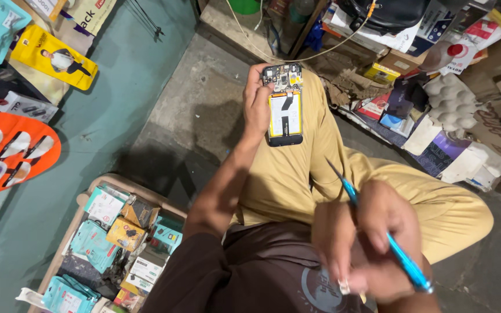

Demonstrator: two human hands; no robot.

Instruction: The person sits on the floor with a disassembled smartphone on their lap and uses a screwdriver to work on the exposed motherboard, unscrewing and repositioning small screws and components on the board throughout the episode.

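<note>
My left hand (257,103) grips an opened phone (284,104) by its left edge and rests it on my knee. The phone's back is off, showing a yellow battery and a circuit board at the top. My right hand (372,237) is close to my chest and holds a blue screwdriver (378,226) with a thin metal tip pointing up toward the phone. The tip is well apart from the phone. A small pale object sits at the fingertips of the right hand; I cannot tell what it is.
I sit cross-legged in tan trousers (297,174) on a concrete floor (198,110). A tray of small boxed accessories (123,237) lies at lower left. Packaged goods hang on the teal wall (36,64). Cardboard, boxes and an egg carton (450,101) clutter the right.
</note>
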